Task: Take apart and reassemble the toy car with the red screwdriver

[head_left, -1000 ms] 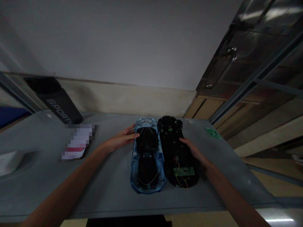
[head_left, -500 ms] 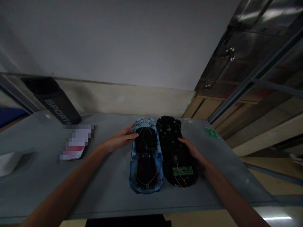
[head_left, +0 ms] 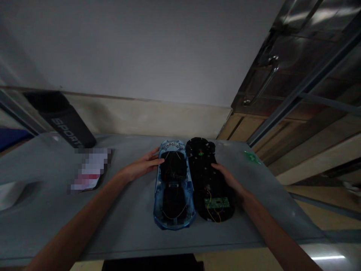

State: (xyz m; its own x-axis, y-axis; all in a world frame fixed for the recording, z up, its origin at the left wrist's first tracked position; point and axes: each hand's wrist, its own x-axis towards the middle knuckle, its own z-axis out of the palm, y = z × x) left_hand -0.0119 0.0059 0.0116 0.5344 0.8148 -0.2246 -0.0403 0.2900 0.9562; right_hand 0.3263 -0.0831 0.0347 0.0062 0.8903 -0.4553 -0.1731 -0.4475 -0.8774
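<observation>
A blue toy car body shell [head_left: 158, 203], its hollow inner side up with black parts and a thin wire in it, stands on the grey table. Right beside it is a black chassis [head_left: 200, 175] bearing a green circuit board [head_left: 217, 203] and yellow wires. My left hand [head_left: 145, 164] grips the shell's left edge, thumb on the rim and fingers behind it. On the chassis's right edge, my right hand [head_left: 229, 178] rests its thumb on top; its other fingers are hidden beneath or beside the chassis.
A black bottle [head_left: 63, 122] leans at the table's [head_left: 124, 222] back left, near a blurred-out phone-like object [head_left: 91, 169]. A white object [head_left: 9, 194] is at the far left. Green plastic [head_left: 252, 157] lies at the right. Behind are a wall and a metal door handle [head_left: 262, 84].
Both hands keep the same hold on the shell and chassis. The whole view has shifted very slightly.
</observation>
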